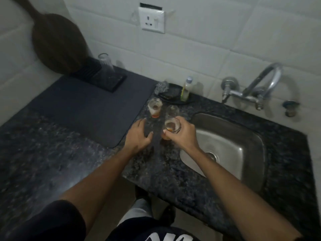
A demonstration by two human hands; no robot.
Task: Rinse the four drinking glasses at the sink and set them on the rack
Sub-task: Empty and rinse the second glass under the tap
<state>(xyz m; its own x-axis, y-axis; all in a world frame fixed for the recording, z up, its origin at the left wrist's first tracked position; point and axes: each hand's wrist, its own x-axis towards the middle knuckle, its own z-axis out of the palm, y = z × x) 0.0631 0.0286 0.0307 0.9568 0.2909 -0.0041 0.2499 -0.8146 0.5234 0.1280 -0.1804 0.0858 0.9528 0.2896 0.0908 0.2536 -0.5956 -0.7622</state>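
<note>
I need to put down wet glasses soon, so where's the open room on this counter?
The dark mat is bare between the rack and the left hand. The counter left of it is bare too. It's crowded by the sink: two dirty glasses stand there, the right hand grips a third, with the soap bottle behind.

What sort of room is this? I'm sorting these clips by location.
Most likely a small home kitchen: a steel sink set in a granite counter, a wall tap, and a dish rack on a drying mat.
</note>
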